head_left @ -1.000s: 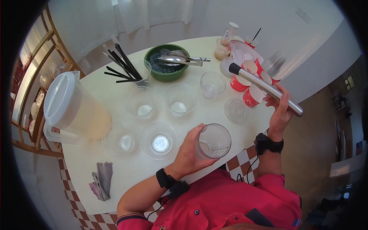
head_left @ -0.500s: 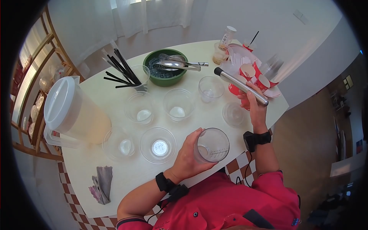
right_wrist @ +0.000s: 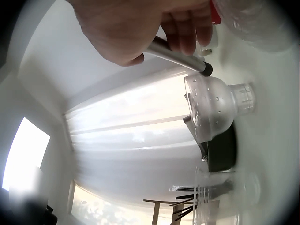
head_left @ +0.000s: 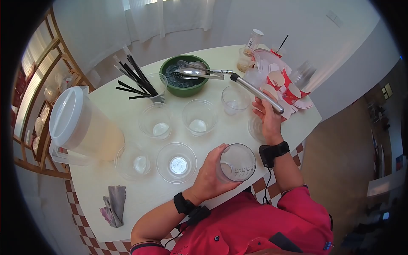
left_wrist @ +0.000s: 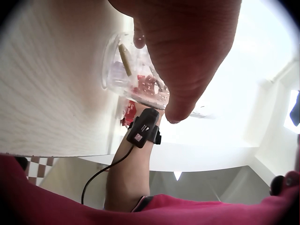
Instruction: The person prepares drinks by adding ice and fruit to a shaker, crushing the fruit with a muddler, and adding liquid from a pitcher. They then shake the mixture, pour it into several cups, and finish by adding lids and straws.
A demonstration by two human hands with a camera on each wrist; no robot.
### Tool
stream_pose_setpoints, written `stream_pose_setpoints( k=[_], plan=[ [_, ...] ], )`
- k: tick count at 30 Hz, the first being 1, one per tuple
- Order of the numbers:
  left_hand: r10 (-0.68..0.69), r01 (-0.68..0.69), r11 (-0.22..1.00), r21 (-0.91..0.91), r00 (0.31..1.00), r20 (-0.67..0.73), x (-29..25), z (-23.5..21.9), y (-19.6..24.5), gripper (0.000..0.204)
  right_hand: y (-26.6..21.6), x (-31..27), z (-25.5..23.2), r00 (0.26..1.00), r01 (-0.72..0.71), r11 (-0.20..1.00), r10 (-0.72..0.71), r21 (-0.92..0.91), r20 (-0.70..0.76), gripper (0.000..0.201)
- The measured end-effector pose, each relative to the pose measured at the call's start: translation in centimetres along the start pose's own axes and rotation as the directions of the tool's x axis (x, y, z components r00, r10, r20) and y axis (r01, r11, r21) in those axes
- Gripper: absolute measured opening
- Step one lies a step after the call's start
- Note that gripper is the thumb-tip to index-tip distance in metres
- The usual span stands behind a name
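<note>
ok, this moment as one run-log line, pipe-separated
left hand: holds graduated cup | right hand: grips metal rod | metal rod: outside graduated cup | green bowl: holds metal utensils

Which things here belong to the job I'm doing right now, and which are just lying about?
In the job:
clear cup with markings, in the left hand
metal rod, in the right hand

Probably just lying about for now:
grey cloth
lidded pitcher
black straws
green bowl with tongs
red paper cups
</note>
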State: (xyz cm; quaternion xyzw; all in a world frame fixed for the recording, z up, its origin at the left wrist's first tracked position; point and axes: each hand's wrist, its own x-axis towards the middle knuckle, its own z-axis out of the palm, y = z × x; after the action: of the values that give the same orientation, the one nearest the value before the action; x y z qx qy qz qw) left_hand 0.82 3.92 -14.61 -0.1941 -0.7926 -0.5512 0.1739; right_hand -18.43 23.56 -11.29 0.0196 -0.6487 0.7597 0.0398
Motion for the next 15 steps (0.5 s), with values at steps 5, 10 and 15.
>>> stream_pose_setpoints(
  k=[5,10,15],
  plan=[
    [-0.011,0.011,1.0,0.004,1.0,0.009,0.0,-0.1,0.2,0.12,0.7,0.0,0.5,0.993,-0.121,0.967,0.121,0.223,0.012,0.042],
    [-0.011,0.011,1.0,0.008,1.0,0.007,0.1,-0.1,0.2,0.12,1.0,0.0,1.0,0.987,-0.162,0.951,0.153,0.263,0.052,0.042],
    [-0.006,0.006,1.0,0.002,1.0,0.006,0.0,0.0,0.1,0.12,-0.6,-0.5,1.3,0.971,-0.239,0.923,0.219,0.302,0.099,0.048]
  ],
)
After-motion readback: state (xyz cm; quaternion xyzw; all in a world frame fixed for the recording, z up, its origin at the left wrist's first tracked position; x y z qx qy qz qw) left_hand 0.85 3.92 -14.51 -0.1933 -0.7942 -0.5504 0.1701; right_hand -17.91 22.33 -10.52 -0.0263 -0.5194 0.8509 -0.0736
